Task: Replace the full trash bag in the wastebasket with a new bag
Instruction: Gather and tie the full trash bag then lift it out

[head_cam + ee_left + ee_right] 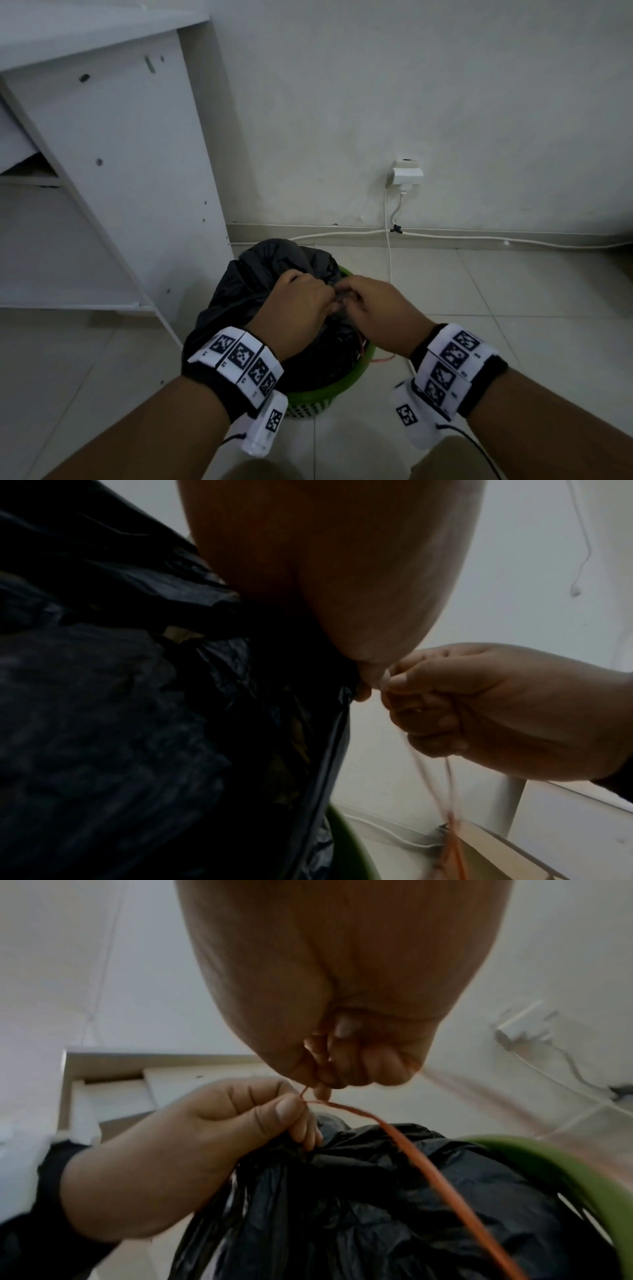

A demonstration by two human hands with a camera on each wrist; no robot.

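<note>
The left hand (301, 305) pinches the gathered neck of the black trash bag (239, 291), just under its fingertips, keeping it closed. The right hand (373, 308) curls round the orange string (411, 1150), probably to tie it; the bag sits in the green wastebasket (329, 394).

i've got the trash bag (236, 294) sitting in the wastebasket (329, 390) on the floor, cabinet (113, 164) to its left, wall outlet (406, 174) behind right, both hands (294, 308) (380, 311) meeting above the bag, string (421, 1164) between them.
</note>
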